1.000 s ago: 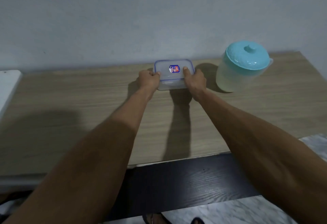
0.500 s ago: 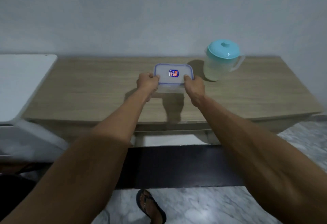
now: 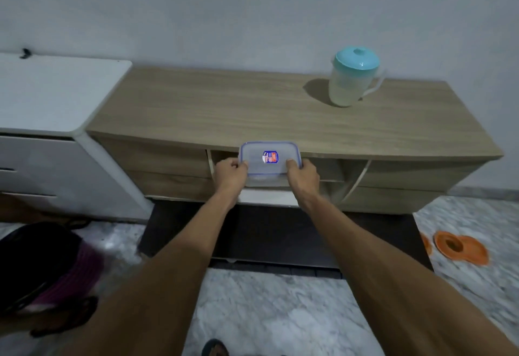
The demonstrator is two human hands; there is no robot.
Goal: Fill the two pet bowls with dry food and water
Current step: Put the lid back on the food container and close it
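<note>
A clear plastic food container (image 3: 268, 159) with a blue-rimmed lid and a small sticker is held in the air in front of the wooden cabinet (image 3: 224, 108). My left hand (image 3: 230, 174) grips its left end and my right hand (image 3: 302, 174) grips its right end. A translucent water jug (image 3: 352, 80) with a teal lid stands at the back right of the cabinet top. An orange double pet bowl (image 3: 460, 247) lies on the marble floor at the right, blurred.
A white unit (image 3: 56, 97) adjoins the cabinet on the left. A dark low board (image 3: 280, 232) lies on the floor before the cabinet. A dark bag with purple fabric (image 3: 47, 265) sits at lower left. A sandalled foot (image 3: 213, 348) shows at the bottom edge.
Both hands have lifted the container off the cabinet top and drawn it back past the front edge. The view has pulled away, bringing the floor and orange bowl into sight.
</note>
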